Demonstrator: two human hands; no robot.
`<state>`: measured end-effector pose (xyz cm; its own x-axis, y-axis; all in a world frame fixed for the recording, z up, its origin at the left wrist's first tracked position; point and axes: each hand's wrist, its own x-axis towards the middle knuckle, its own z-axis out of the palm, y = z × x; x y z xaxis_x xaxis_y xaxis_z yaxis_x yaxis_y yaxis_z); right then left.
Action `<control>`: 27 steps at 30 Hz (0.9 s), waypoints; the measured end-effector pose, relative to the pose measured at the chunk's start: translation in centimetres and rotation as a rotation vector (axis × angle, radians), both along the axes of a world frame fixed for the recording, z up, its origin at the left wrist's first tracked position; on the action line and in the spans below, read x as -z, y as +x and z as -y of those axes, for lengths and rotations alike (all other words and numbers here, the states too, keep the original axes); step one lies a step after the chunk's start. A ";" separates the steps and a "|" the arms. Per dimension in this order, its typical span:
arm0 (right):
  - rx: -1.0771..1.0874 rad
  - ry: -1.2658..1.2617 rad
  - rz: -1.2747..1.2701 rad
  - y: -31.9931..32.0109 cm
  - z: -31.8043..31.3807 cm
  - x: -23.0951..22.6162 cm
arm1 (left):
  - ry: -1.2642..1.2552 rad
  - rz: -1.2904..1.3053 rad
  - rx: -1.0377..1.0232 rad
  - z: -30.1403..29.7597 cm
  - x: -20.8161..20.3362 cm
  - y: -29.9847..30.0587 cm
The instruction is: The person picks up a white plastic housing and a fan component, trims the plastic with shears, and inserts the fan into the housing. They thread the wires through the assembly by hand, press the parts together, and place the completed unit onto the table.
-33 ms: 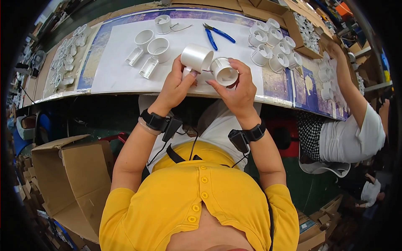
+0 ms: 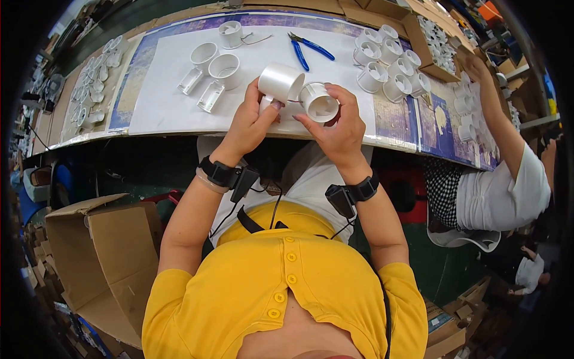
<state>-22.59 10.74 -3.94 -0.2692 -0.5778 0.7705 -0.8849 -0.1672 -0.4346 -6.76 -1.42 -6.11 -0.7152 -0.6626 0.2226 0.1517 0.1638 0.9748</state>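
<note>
My left hand (image 2: 254, 122) is closed around a white plastic cylindrical housing (image 2: 280, 82), tilted so that its smooth outer wall shows. A smaller white piece juts from its lower side by my thumb. Close beside it, my right hand (image 2: 342, 125) grips a round white cup-shaped part (image 2: 318, 100) between thumb and fingers. The cup's open end faces up toward me, with white pieces inside. Thin wire shows in the narrow space between the two parts; where it ends is hidden. Both parts are held over the table's near edge.
Blue-handled cutting pliers (image 2: 308, 51) lie beyond my hands. Left of them stand white housings (image 2: 225, 69) and a wired cup (image 2: 231, 35). Several filled cups (image 2: 396, 88) cluster right, before a cardboard box (image 2: 421, 48). Small white parts (image 2: 89, 90) lie far left. A co-worker's arm (image 2: 499, 119) reaches in at right.
</note>
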 end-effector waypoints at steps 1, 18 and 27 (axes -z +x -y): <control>0.008 0.003 0.003 0.1 -0.1 0.0 | -0.031 0.028 -0.008 0.0 0.1 -0.1; -0.232 0.323 -0.001 -2.8 0.3 -1.5 | 0.062 0.022 -0.034 0.2 -0.4 -0.5; -0.457 0.487 0.230 -3.6 0.2 -1.3 | 0.050 0.073 -0.033 0.2 -1.2 -0.2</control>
<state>-26.17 10.54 -2.63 -0.0421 -0.9366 0.3479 -0.6490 -0.2391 -0.7222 -7.00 -1.66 -4.92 -0.7059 -0.6949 0.1370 0.0757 0.1183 0.9901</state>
